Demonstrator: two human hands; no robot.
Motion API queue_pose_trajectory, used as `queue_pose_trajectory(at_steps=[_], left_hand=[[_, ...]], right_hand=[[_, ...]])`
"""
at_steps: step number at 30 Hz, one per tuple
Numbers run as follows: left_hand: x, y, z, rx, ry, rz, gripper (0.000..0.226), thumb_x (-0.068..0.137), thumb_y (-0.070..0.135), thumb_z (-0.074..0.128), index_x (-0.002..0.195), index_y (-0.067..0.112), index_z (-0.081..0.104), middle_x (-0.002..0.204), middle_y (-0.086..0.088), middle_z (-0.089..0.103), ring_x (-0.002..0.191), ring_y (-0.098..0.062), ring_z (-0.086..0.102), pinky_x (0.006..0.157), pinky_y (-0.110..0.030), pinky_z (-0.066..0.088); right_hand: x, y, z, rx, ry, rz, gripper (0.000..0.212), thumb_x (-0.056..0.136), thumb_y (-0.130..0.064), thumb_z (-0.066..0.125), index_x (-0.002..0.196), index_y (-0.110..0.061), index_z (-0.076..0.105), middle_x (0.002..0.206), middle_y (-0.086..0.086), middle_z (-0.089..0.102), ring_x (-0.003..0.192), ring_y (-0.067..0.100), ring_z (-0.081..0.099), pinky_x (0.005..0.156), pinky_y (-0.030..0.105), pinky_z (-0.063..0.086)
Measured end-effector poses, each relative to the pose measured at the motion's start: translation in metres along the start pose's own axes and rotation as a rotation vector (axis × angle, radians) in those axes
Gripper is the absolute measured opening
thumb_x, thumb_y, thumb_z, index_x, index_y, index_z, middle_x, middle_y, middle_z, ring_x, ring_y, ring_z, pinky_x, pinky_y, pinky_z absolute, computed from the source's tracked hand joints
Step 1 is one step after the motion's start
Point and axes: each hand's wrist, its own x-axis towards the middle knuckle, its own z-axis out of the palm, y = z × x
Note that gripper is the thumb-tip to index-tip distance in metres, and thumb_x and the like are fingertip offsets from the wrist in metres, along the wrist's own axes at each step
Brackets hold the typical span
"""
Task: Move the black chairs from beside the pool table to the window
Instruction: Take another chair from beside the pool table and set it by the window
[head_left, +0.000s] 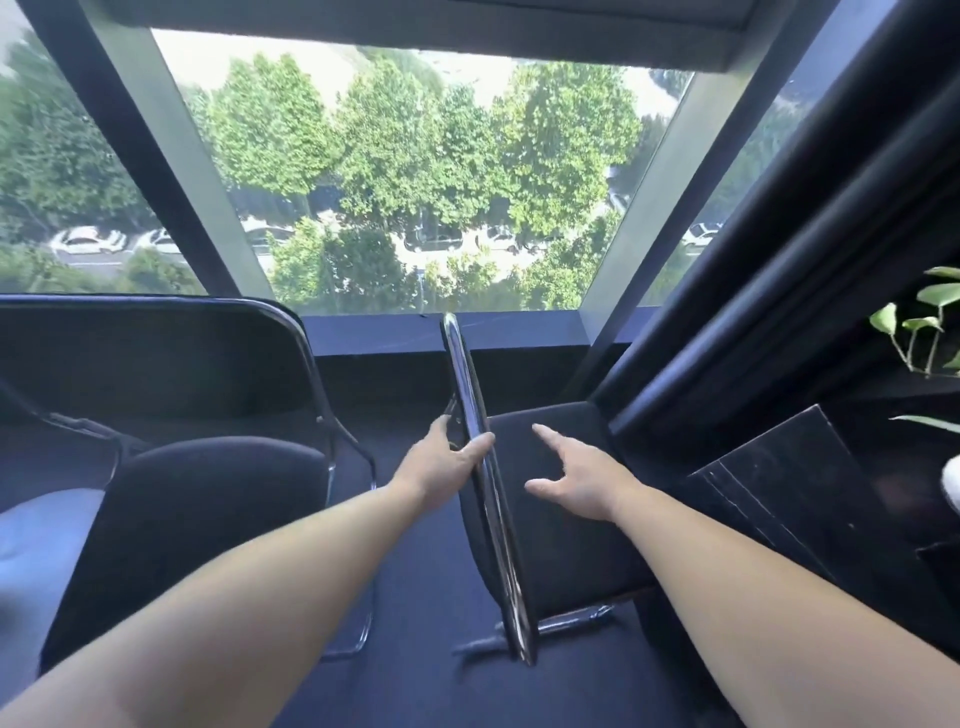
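One black chair (208, 499) already stands by the window (415, 182), and a second chair (561, 545) sits just beside it, near the sill. The left hand (447, 460) curls its fingers round this chair's chrome tube (470, 395). The right hand (576, 480) hovers over the seat, fingers spread, holding nothing. The job looks nearly done. The tubing is glossy and bent; the padded fabric is matte black.

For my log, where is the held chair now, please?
Head view, centre: the held chair stands by the window, right of the other black chair.
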Motion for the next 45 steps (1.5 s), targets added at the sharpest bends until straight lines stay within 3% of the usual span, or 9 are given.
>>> queue_pose_trajectory(at_steps=[8, 10, 12, 16, 19, 24, 34, 40, 45], left_hand=[[-0.020, -0.014, 0.016, -0.159, -0.037, -0.089, 0.113, 0.057, 0.084, 0.058, 0.151, 0.028, 0.031, 0.128, 0.000, 0.062, 0.114, -0.021, 0.062, 0.095, -0.037, 0.051], [-0.026, -0.014, 0.018, -0.156, -0.046, -0.105, 0.116, 0.053, 0.085, 0.058, 0.151, 0.029, 0.032, 0.122, 0.004, 0.063, 0.107, -0.017, 0.064, 0.084, -0.031, 0.050], [-0.032, -0.013, 0.019, -0.128, -0.082, -0.123, 0.117, 0.052, 0.082, 0.061, 0.152, 0.029, 0.031, 0.119, 0.008, 0.062, 0.105, -0.012, 0.062, 0.085, -0.026, 0.047], [-0.049, -0.005, 0.027, -0.048, -0.210, -0.155, 0.090, 0.064, 0.064, 0.075, 0.142, 0.034, 0.041, 0.107, 0.027, 0.056, 0.101, 0.001, 0.056, 0.088, -0.019, 0.042], [-0.054, 0.001, 0.035, -0.042, -0.195, -0.189, 0.077, 0.063, 0.050, 0.080, 0.131, 0.036, 0.047, 0.116, 0.017, 0.064, 0.106, -0.005, 0.061, 0.096, -0.026, 0.049], [-0.054, 0.010, 0.031, -0.013, -0.143, -0.205, 0.052, 0.067, 0.034, 0.078, 0.115, 0.037, 0.057, 0.105, 0.015, 0.067, 0.097, -0.005, 0.065, 0.088, -0.025, 0.054], [-0.001, 0.020, -0.038, 0.418, 0.044, -0.086, 0.031, 0.063, 0.044, 0.069, 0.087, 0.031, 0.056, 0.083, 0.015, 0.060, 0.086, -0.016, 0.061, 0.074, -0.030, 0.050], [0.046, 0.041, -0.078, 0.532, -0.004, -0.014, 0.025, 0.065, 0.040, 0.075, 0.070, 0.026, 0.055, 0.073, 0.011, 0.061, 0.077, -0.016, 0.062, 0.069, -0.030, 0.052], [0.079, 0.059, -0.093, 0.612, 0.075, 0.011, 0.026, 0.063, 0.042, 0.075, 0.065, 0.024, 0.057, 0.067, 0.010, 0.060, 0.067, -0.014, 0.061, 0.055, -0.025, 0.038]], right_hand=[[0.064, -0.046, -0.044, -0.449, 0.050, -0.379, 0.099, 0.089, -0.047, 0.068, 0.155, -0.049, -0.006, 0.167, -0.014, -0.002, 0.150, 0.017, 0.021, 0.114, 0.044, 0.037], [0.079, -0.055, -0.049, -0.538, 0.041, -0.472, 0.101, 0.089, -0.045, 0.069, 0.155, -0.049, -0.008, 0.167, -0.013, -0.009, 0.153, 0.015, 0.008, 0.119, 0.042, 0.029], [0.093, -0.061, -0.054, -0.666, 0.040, -0.574, 0.106, 0.087, -0.047, 0.070, 0.155, -0.048, -0.012, 0.165, -0.012, -0.017, 0.153, 0.014, -0.006, 0.123, 0.039, 0.017], [0.118, -0.072, -0.064, -0.898, 0.014, -0.759, 0.108, 0.083, -0.056, 0.071, 0.155, -0.047, -0.008, 0.162, -0.011, -0.027, 0.149, 0.015, -0.024, 0.121, 0.037, -0.004], [0.131, -0.081, -0.067, -0.903, -0.016, -0.807, 0.098, 0.080, -0.059, 0.072, 0.156, -0.046, 0.011, 0.165, -0.011, -0.016, 0.150, 0.016, -0.021, 0.123, 0.040, 0.003], [0.139, -0.083, -0.066, -0.794, -0.023, -0.809, 0.080, 0.076, -0.056, 0.077, 0.142, -0.043, 0.035, 0.166, -0.010, 0.001, 0.152, 0.017, -0.014, 0.122, 0.044, 0.018], [0.177, -0.089, -0.092, -0.623, 0.046, -0.520, 0.087, 0.071, -0.061, 0.078, 0.143, -0.040, 0.035, 0.167, -0.010, 0.003, 0.152, 0.017, -0.013, 0.120, 0.044, 0.021], [0.197, -0.081, -0.109, -0.583, 0.112, -0.349, 0.086, 0.070, -0.068, 0.075, 0.141, -0.039, 0.034, 0.165, -0.007, 0.007, 0.153, 0.020, -0.010, 0.120, 0.046, 0.024], [0.208, -0.071, -0.126, -0.556, 0.149, -0.197, 0.091, 0.072, -0.072, 0.072, 0.145, -0.038, 0.031, 0.167, -0.005, 0.006, 0.153, 0.022, -0.008, 0.120, 0.051, 0.023]])
